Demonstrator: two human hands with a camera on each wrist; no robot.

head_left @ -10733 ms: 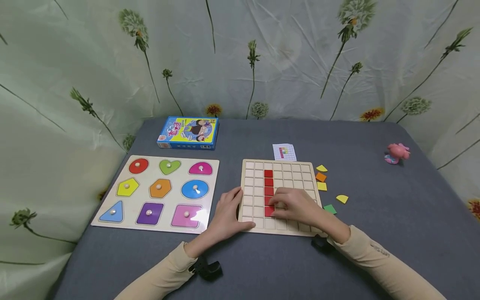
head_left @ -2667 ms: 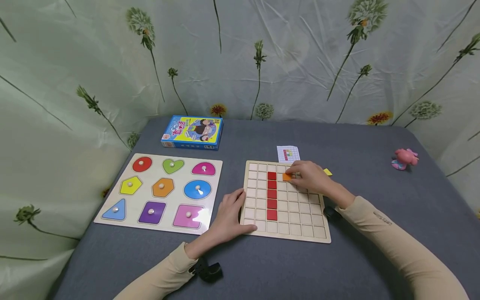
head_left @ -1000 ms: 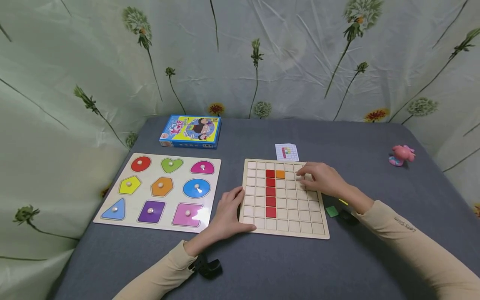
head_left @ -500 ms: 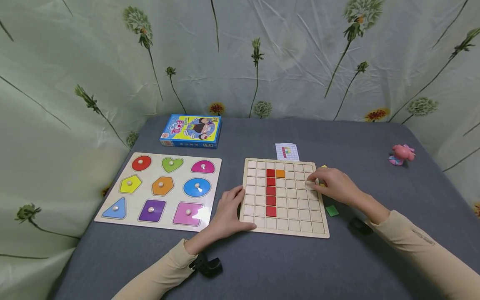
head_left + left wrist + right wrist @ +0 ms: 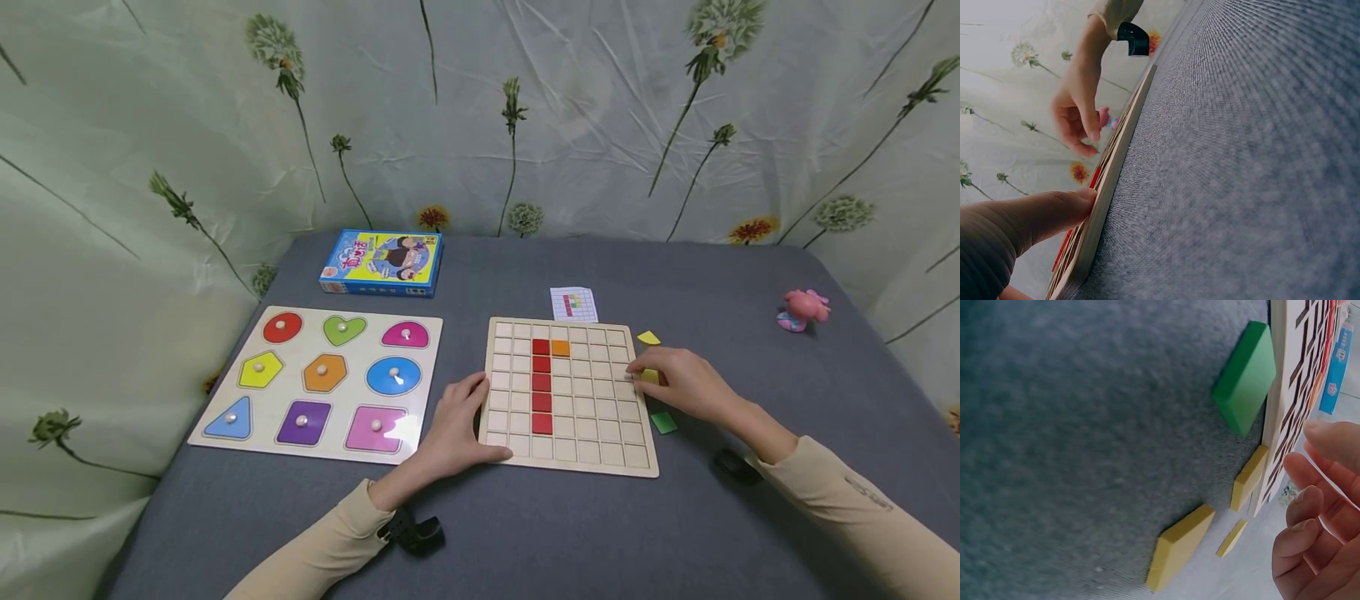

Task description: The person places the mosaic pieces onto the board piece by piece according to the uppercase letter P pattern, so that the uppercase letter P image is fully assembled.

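My left hand (image 5: 453, 429) steadies the wooden grid board (image 5: 600, 454) at its front left corner. Its thumb presses straight on the front edge, as the left wrist view shows. Several red tiles (image 5: 542, 382) form a column in the grid, and an orange tile (image 5: 560, 348) sits right of the topmost one. My right hand (image 5: 693, 385) hovers at the board's right edge, over a yellow tile (image 5: 649, 377). In the right wrist view its thumb and index finger are apart with nothing between them. A green tile (image 5: 1247, 378) and another yellow piece (image 5: 1180, 547) lie beside the board.
A small pattern card (image 5: 574, 305) lies behind the grid board. To the left is a knobbed shape puzzle (image 5: 300, 383), with a blue box (image 5: 381, 262) behind it. A pink figurine (image 5: 804, 309) stands at the far right. A floral cloth (image 5: 465, 125) hangs behind the table.
The orange tile, earlier right of the board, was carried into the grid and let go beside the top red tile. My right hand has since moved right; the left stays put.
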